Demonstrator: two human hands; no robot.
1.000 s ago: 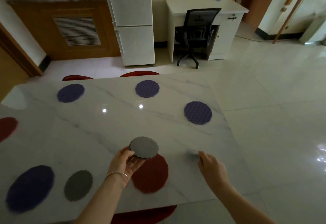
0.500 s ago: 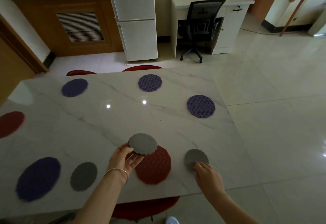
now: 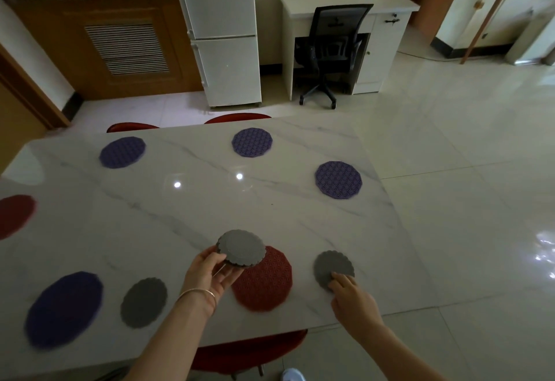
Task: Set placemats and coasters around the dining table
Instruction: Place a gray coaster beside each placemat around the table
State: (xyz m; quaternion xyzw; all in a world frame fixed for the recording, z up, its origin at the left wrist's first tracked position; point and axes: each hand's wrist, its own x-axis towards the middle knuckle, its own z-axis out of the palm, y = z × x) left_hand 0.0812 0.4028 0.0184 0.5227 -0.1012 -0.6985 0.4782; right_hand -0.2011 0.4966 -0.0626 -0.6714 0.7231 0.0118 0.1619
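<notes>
Now the marble surface fills the view, with purple placemats along its far and right edges. Nearer, a red placemat lies at the front edge. A grey coaster lies flat just right of it, the right hand touching its near rim, fingers bent but loose. The left hand holds a grey coaster stack above the red placemat, fingers clamped underneath, thumb on the rim.

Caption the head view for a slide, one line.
Right hand touches a grey scalloped coaster beside the red round placemat; left hand holds more grey coasters.
</notes>
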